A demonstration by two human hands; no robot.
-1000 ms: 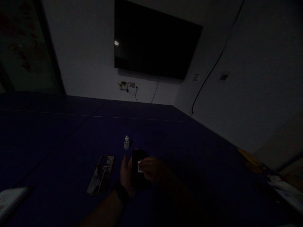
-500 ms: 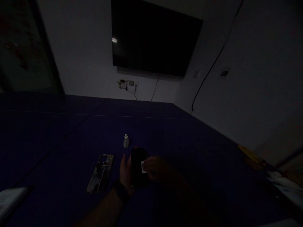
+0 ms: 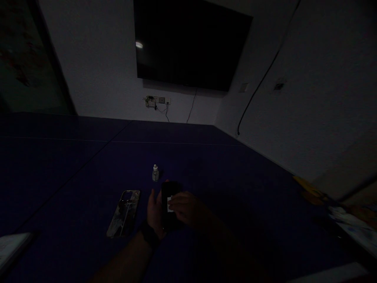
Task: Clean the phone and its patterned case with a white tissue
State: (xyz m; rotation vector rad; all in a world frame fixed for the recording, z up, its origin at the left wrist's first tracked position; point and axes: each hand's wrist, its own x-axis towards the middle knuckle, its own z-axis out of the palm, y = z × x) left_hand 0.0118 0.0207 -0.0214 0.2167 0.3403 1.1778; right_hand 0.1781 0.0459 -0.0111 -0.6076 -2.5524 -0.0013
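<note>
My left hand [image 3: 154, 214], with a dark watch on its wrist, is closed around a black smartphone [image 3: 166, 225] held above the dark blue table. My right hand [image 3: 186, 208] presses a small white wipe [image 3: 170, 205] against the phone's dark face with its fingertips. Left of the hands lies a phone case [image 3: 125, 214] with a dark picture on it and a camera cutout at its top. Beyond the phone stands a small clear bottle [image 3: 155, 174] with a white cap. The scene is very dim.
A white box or book [image 3: 13, 247] sits at the table's left edge. On the right edge lie a yellow item [image 3: 309, 188] and some white crumpled material [image 3: 350, 222]. A large screen [image 3: 191, 43] hangs on the far wall above sockets [image 3: 159, 100] with cables.
My right hand has slid the white wipe to the left across the phone's face. My left hand keeps its hold on the phone. The view has shifted slightly.
</note>
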